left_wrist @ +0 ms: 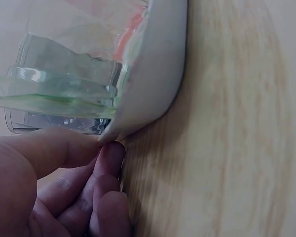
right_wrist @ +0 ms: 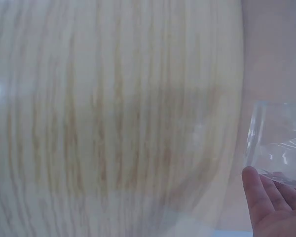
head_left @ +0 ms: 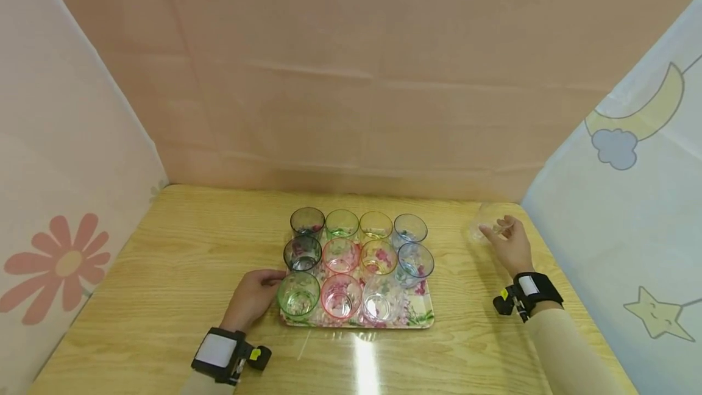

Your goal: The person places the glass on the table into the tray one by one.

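My left hand [head_left: 251,301] is at the left edge of a floral tray [head_left: 421,316]. In the left wrist view, the thumb [left_wrist: 64,150] and a finger pinch the tray's pale rim [left_wrist: 155,84]. Several tinted see-through cups stand in rows on the tray, among them a green cup [head_left: 298,294], a red cup [head_left: 341,297] and a colourless cup [head_left: 382,300]. Well to the right of the tray, my right hand [head_left: 513,247] holds another colourless cup [head_left: 484,224] by its side. That cup [right_wrist: 278,133] shows only partly in the right wrist view.
A wooden table [head_left: 181,261] extends around the tray. Behind it rises a plain peach-coloured cloth wall [head_left: 373,108]. Printed panels flank the table, one with a pink flower [head_left: 68,264] on the left, one with a moon [head_left: 652,111] on the right.
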Tool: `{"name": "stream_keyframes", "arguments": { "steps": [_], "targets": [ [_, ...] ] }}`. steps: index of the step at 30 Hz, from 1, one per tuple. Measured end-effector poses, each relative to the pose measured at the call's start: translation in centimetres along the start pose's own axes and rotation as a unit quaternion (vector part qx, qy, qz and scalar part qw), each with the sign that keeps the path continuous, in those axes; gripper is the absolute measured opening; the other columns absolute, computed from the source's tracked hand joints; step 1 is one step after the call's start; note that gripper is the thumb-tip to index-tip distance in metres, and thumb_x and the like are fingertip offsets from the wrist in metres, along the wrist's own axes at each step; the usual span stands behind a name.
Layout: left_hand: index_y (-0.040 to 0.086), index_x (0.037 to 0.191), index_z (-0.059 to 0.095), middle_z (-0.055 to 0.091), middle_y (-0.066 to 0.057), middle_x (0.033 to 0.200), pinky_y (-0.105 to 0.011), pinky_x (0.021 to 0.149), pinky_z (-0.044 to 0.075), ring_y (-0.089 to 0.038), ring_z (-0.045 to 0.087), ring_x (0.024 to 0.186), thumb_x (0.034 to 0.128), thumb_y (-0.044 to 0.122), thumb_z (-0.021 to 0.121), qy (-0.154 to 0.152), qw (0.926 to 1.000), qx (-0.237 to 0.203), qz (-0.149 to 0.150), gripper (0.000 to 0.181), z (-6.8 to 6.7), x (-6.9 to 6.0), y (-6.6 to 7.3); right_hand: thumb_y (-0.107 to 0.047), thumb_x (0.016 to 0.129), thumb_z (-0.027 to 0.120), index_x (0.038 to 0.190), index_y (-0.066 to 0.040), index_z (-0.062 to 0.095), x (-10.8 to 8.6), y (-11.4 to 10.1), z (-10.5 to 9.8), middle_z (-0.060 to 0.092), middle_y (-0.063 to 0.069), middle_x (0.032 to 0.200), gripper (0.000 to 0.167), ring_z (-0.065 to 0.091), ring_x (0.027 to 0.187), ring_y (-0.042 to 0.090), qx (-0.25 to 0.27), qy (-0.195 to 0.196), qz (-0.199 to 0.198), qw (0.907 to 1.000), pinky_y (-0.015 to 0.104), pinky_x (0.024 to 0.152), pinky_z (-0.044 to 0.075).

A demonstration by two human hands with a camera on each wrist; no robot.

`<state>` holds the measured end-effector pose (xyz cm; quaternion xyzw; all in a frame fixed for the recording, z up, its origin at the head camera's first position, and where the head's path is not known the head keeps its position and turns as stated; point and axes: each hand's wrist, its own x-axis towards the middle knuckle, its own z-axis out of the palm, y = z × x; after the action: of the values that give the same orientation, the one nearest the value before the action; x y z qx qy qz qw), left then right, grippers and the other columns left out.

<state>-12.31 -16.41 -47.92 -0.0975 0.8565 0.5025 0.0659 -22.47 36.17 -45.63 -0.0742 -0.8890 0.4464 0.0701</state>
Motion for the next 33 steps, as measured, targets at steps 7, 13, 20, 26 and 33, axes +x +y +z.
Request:
{"name": "stream_keyframes", "arguments": {
  "steps": [7, 13, 20, 26, 33],
  "targets": [
    [0.000, 0.116, 0.075, 0.074, -0.009, 0.102, -0.045, 0.085, 0.052, -0.026, 0.067, 0.099, 0.0962, 0.015, 0.067, -0.005, 0.9999, -0.010, -0.008, 0.026, 0.1, 0.0, -0.2, -0.037, 0.102, 0.062, 0.159, 0.007, 0.012, -1.1, -1.2, -0.7, 0.031, 0.037, 0.154, 0.087, 0.025, 0.142, 0.058, -0.010, -0.022, -0.037, 0.9990, 0.065, 0.111, 0.030],
    [0.000, 0.116, 0.075, 0.074, -0.009, 0.102, -0.041, 0.085, 0.051, -0.026, 0.067, 0.099, 0.0959, 0.015, 0.067, -0.005, 0.9999, -0.005, -0.007, 0.026, 0.0, 0.1, -0.3, -0.034, 0.103, 0.062, 0.159, 0.006, 0.016, -2.2, -2.6, -1.4, 0.034, 0.035, 0.153, 0.083, 0.030, 0.141, 0.056, -0.021, -0.048, -0.070, 0.9962, 0.063, 0.108, 0.034],
    [0.000, 0.116, 0.075, 0.074, -0.009, 0.101, -0.040, 0.082, 0.051, -0.025, 0.066, 0.097, 0.0971, 0.014, 0.066, -0.006, 0.9999, 0.000, -0.010, 0.025, -0.1, 0.2, -0.2, -0.032, 0.102, 0.065, 0.157, 0.004, 0.025, -3.4, -4.8, -1.9, 0.044, 0.030, 0.149, 0.078, 0.039, 0.134, 0.053, -0.035, -0.066, -0.092, 0.9929, 0.060, 0.102, 0.040],
    [0.000, 0.116, 0.075, 0.074, -0.008, 0.100, -0.040, 0.082, 0.052, -0.024, 0.067, 0.097, 0.0968, 0.015, 0.067, -0.004, 0.9999, 0.005, -0.008, 0.025, -0.1, 0.3, -0.1, -0.028, 0.100, 0.069, 0.155, 0.000, 0.033, -4.7, -6.8, -2.4, 0.050, 0.022, 0.145, 0.071, 0.053, 0.129, 0.029, -0.044, -0.097, -0.121, 0.9869, 0.018, 0.091, 0.049],
    [0.001, 0.116, 0.075, 0.074, -0.008, 0.100, -0.040, 0.082, 0.051, -0.024, 0.066, 0.097, 0.0965, 0.016, 0.067, -0.008, 0.9999, 0.006, -0.010, 0.026, -0.1, 0.4, -0.1, -0.015, 0.095, 0.074, 0.144, -0.001, 0.045, -6.6, -8.4, -2.5, 0.058, 0.024, 0.134, 0.059, 0.056, 0.111, -0.008, -0.022, -0.134, -0.166, 0.9767, 0.012, 0.084, 0.050]
  ]
}}
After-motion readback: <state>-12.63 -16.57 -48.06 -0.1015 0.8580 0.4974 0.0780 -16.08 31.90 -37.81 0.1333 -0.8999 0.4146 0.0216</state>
